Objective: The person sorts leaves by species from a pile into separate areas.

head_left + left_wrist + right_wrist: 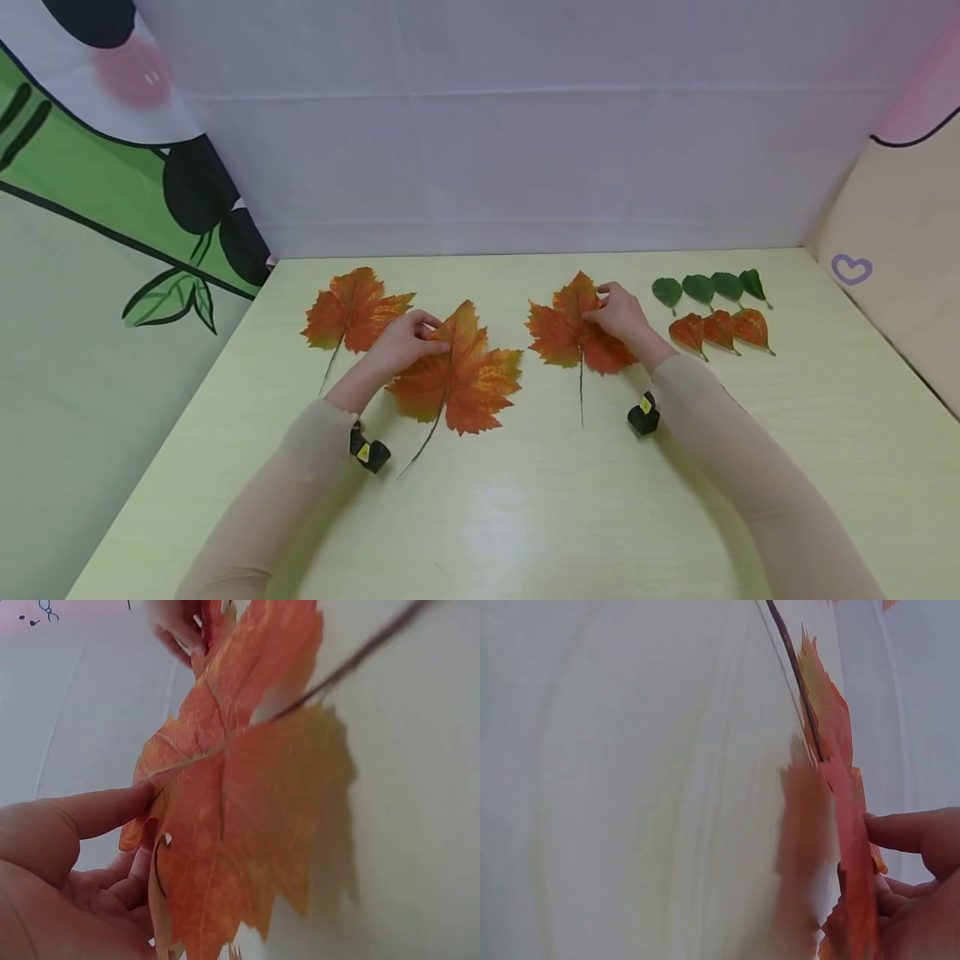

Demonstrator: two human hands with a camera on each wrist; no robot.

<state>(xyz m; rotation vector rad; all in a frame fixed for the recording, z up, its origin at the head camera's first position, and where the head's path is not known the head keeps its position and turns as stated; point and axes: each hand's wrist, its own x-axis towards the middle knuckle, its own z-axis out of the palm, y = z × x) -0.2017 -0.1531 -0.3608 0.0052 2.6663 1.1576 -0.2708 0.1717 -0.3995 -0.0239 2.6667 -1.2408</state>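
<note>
My left hand (405,342) pinches an orange artificial maple leaf (472,375) near its upper left edge, the thin stem pointing down and left. In the left wrist view, the thumb lies on the front of that leaf (225,802) with the fingers behind it, and its shadow falls on the table. Farther right, my right hand (621,317) pinches a second orange maple leaf (558,329) at its upper right. The right wrist view has this leaf (847,832) nearly edge-on, tilted up with a shadow beside it. A third maple leaf (356,304) lies behind my left hand.
Several small green leaves (699,288) form a row at the back right of the pale table (510,533). Three small orange leaves (718,330) lie in front of them. A pale curtain (525,158) hangs along the table's far edge.
</note>
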